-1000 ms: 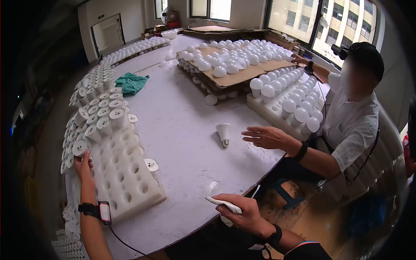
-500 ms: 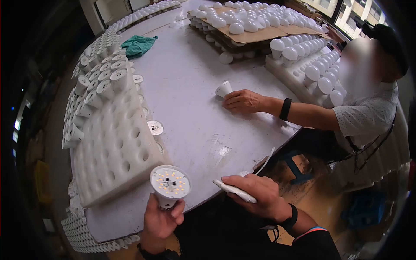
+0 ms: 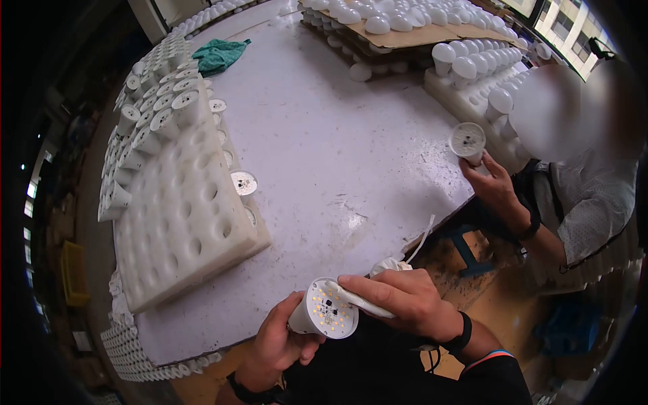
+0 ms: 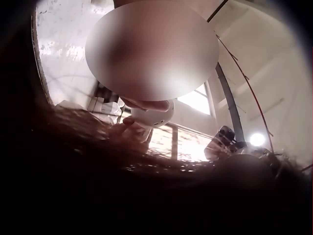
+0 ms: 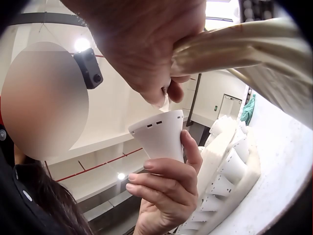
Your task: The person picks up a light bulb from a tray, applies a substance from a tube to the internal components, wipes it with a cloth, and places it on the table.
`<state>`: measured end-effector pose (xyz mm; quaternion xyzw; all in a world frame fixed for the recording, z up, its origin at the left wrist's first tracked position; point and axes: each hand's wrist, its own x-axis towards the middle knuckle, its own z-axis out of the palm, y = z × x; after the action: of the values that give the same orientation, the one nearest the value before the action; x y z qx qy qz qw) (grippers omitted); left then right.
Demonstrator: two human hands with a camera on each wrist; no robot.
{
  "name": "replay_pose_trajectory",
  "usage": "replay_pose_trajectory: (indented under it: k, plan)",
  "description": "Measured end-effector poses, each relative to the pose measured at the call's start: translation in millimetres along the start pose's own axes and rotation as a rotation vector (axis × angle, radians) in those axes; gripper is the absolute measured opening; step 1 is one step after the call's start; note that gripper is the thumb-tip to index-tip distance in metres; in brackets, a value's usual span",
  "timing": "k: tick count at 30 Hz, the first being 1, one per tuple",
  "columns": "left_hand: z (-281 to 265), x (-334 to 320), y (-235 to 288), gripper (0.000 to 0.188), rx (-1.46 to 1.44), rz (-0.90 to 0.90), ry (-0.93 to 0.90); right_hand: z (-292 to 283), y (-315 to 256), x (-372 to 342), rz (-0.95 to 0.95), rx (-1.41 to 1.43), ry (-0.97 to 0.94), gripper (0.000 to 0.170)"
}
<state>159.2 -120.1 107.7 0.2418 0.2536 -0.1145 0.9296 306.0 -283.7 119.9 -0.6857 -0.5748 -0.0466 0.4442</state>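
Note:
My left hand grips a white cone-shaped lamp base, its round face with yellow LEDs turned up toward the head camera. In my right hand is a white bag-like piece, pinched between thumb and fingers, its tip at the rim of that face. The right wrist view shows the lamp base from the side, with the left hand's fingers around its narrower part and the right hand just above. The left wrist view is mostly dark, with part of the lamp base visible.
A foam tray with lamp bases stands at the left. Beyond lie a green cloth and cardboard bearing bulb covers. At the right, another person's hand holds a lamp base near a second foam tray.
My left hand took a lamp base from the left tray and brought it to my right hand's white piece. The other person picked up the base lying on the table.

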Motion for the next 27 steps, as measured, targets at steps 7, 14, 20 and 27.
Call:
replay_pose_trajectory:
  k: [7,14,20,27]
  plan:
    - [2.1,-0.8,1.2,0.043,0.058,0.002,0.013,2.2,0.7,0.2,-0.008,-0.031,-0.019,0.051]
    - [-1.9,-0.8,2.5,0.044,0.085,0.024,-0.054,1.1,-1.8,0.5,-0.011,-0.034,-0.008,0.049]
    - [-3.3,-4.6,2.8,0.042,0.178,0.155,-0.046,-3.5,-6.7,1.4,0.057,-0.067,-0.051,0.038]
    - [1.3,-10.1,6.2,0.040,0.251,0.284,-0.015,-1.8,-3.2,-1.9,0.059,-0.056,-0.073,0.031]
